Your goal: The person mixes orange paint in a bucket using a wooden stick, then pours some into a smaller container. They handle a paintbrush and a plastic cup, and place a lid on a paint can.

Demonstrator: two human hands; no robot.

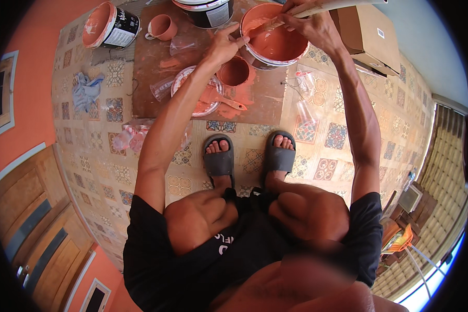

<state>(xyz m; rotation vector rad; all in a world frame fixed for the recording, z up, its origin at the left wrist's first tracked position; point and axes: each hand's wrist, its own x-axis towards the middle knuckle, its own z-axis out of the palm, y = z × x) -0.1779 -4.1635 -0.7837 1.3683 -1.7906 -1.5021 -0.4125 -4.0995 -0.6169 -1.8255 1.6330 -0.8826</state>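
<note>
R hand (308, 25) curls shut around a pale stick (330, 7), angled down over a bucket (268, 64) at top ctr of the head view, just beyond the edge of a paint-stained board (156, 112). The bucket is round, white-rimmed, its inner wall smeared lighter pink; the paint (282, 48) inside is coral red, glossy, w/ pale streaks nr the stick's low end, itself coated orange. L hand (224, 47) is half open at the bucket's L rim, thumb and index apart; can't tell if it grips the rim. Nr L forearm: a brush (228, 102) w/ orange handle lies across a round white-rimmed lid (203, 110), next to a paint-coated cup (234, 72). Farther L, a mug (162, 27) and a black-sided tub (120, 28); to R, a cardboard box (372, 44).
</note>
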